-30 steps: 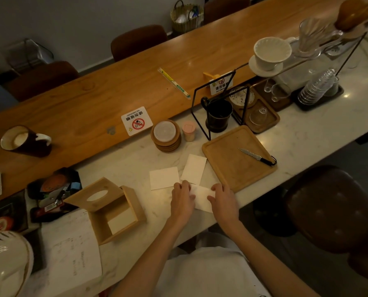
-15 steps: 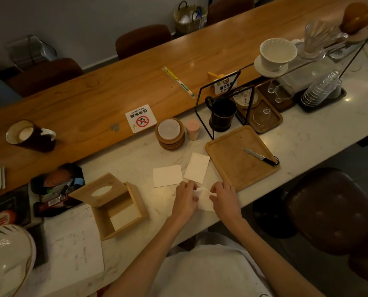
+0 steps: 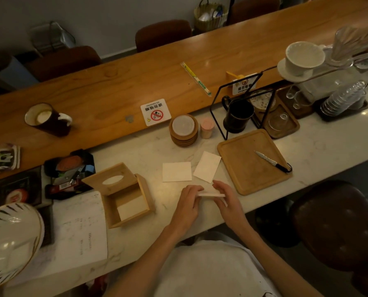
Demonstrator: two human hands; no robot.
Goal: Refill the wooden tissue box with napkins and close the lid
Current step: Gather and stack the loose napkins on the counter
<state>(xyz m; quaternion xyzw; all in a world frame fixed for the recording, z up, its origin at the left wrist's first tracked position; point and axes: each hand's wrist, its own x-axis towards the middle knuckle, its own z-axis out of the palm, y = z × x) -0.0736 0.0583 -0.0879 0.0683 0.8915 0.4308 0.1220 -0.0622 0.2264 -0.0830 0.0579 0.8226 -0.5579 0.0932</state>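
The wooden tissue box [image 3: 145, 199] stands open on the marble counter, its lid [image 3: 110, 179] with an oval slot tipped back to the left; a white napkin [image 3: 131, 207] lies inside. Right of the box, my left hand [image 3: 187, 207] and my right hand [image 3: 227, 202] hold a folded white napkin [image 3: 211, 194] between them, lifted off the counter. Two more white napkins lie flat just beyond my hands, one square [image 3: 176, 171] and one turned at an angle [image 3: 207, 166].
A wooden tray [image 3: 243, 168] with a knife [image 3: 272, 161] sits to the right. Behind are stacked coasters [image 3: 184, 130], a small pink jar [image 3: 206, 128], a black mug [image 3: 237, 115] and a wire rack. Papers [image 3: 80, 228] and a striped plate [image 3: 7, 239] lie left.
My hands gathered the napkin nearest me from flat on the counter and raised it, folded, between both hands. The box and the other two napkins have not moved.
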